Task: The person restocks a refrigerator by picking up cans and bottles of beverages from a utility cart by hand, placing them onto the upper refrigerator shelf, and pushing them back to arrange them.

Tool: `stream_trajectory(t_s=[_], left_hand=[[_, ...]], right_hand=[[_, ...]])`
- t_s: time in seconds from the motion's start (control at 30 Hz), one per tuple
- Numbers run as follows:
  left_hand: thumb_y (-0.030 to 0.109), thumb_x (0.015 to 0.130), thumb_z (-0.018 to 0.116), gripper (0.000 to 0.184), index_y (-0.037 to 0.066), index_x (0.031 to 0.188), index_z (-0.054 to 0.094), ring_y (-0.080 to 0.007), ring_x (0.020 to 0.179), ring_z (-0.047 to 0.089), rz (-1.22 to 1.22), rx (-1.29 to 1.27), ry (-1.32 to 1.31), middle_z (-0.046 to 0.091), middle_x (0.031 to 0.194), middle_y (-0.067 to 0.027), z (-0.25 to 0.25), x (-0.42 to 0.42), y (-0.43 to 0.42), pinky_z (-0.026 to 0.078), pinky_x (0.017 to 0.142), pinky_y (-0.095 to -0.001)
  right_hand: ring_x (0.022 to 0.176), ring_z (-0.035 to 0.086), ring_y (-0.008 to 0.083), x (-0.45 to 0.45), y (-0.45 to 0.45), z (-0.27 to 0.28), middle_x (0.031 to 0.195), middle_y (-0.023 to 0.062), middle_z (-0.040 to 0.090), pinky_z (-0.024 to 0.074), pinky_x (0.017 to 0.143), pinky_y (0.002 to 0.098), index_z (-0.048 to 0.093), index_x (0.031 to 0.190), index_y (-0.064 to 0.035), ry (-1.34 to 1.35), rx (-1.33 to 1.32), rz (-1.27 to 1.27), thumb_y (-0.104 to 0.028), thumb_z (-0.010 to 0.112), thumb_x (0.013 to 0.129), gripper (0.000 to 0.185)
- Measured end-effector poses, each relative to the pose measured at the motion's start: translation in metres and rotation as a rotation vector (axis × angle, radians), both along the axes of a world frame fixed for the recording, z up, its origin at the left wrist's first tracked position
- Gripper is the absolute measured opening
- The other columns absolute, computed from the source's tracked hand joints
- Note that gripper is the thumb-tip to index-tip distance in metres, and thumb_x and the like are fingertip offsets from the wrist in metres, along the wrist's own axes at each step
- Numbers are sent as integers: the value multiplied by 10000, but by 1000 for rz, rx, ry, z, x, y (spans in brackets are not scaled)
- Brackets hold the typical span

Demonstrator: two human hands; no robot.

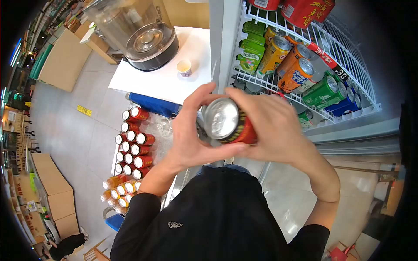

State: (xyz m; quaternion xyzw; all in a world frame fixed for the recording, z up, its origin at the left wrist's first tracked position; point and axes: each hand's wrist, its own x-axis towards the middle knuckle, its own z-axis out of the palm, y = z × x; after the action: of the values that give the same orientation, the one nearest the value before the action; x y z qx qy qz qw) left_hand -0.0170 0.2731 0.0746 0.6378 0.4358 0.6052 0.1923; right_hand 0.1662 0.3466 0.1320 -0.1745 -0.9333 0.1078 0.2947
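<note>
Where the grey tiled floor (96, 135) spreads down the left of the frame, cabinets and chairs line the far edge. Upper right: an open display refrigerator (226, 52) with white wire shelves (350, 82), carrying green drink cartons (249, 56), orange soda cans (296, 76), green soda cans (320, 92) and blue soda cans (348, 104); red cans at the top edge, and a red price strip (324, 56) along one shelf. Bottom centre: the wearer's black shirt (217, 213), short-sleeved, small pale logo on the front. Upper left of centre: white bench (196, 45) bearing a clear drink dispenser (148, 43) on a dark round base. Left of centre: a close-packed block of red-and-black cans (131, 143), silver ends up, with orange-filled bottles (119, 191) just below it in the frame.

Centre: right hand (276, 124) and left hand (187, 137), both slightly blurred. Grip of each clamped on one red beverage can (248, 132), held in mid-frame, tilted, silver end toward the view. Right hand wraps its right side; left thumb lies along its lower side. Cannot tell whether that end is top or base.

Smallest: a paper cup (184, 68) with yellowish contents, on the bench near the dispenser.
</note>
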Motion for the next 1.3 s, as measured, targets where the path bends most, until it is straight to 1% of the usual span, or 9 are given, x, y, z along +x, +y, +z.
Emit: stream_trajectory(t_s=[0.07,0.17,0.23,0.43,0.63,0.8,1.07,1.23,1.3], left_hand=[[306,653,889,861,-60,1307,465,-274,1083,633,-54,64,-110,621,1198,-214,3,6,7,488,924,-367],[274,719,847,747,-55,1290,495,-266,1072,644,-15,25,-8,644,1176,-199,-1,-3,7,493,918,-359],[255,758,816,632,-46,1245,548,-256,1029,664,20,-164,151,675,1117,-176,-24,-21,0,504,896,-347],[234,854,727,368,-17,1111,646,-216,987,667,179,-618,175,693,1035,-134,-136,-85,-25,501,900,-345],[249,794,751,374,13,1069,660,-305,954,658,602,-732,398,686,1027,-169,-220,-159,-77,511,856,-401],[239,672,801,664,68,1259,543,-396,1150,506,903,-770,686,525,1287,-183,-294,-229,-105,429,934,-509],[209,687,821,704,106,1305,499,-367,1364,337,753,-979,1098,516,1325,-102,-308,-255,-121,205,1124,-588],[339,640,827,565,74,1093,617,-345,1117,544,716,-888,976,608,1032,-150,-238,-221,-96,343,1028,-558],[335,619,840,605,60,1111,618,-331,984,605,677,-755,791,613,991,-146,-186,-190,-84,469,902,-478]], right_hand=[[902,660,283,15,7,10,1027,110,659,484,720,385,551,1266,-81,74,92,-59,-310,878,534,834],[1071,590,218,48,30,33,1174,116,607,472,958,373,472,1324,-37,309,88,-359,-274,903,604,872],[975,646,201,66,64,54,1112,132,635,535,835,315,488,1250,10,585,7,-569,-309,911,638,809],[936,668,200,115,190,67,1083,159,666,517,861,314,563,1171,73,361,115,-895,-444,874,658,792],[1038,647,219,136,260,54,1129,140,658,513,899,340,601,1204,10,273,138,-693,-422,822,748,666],[1161,567,180,186,305,41,1315,149,537,438,999,304,569,1341,-99,68,243,-601,-242,656,931,443],[1137,586,185,175,233,42,1243,150,586,448,987,302,583,1281,-50,185,204,-776,-232,694,899,437],[1122,599,187,133,159,57,1197,151,618,454,979,300,592,1243,-20,288,541,-787,-226,717,880,436],[1095,617,197,82,113,48,1138,155,650,476,951,300,603,1188,13,705,220,-536,-258,777,834,479]])
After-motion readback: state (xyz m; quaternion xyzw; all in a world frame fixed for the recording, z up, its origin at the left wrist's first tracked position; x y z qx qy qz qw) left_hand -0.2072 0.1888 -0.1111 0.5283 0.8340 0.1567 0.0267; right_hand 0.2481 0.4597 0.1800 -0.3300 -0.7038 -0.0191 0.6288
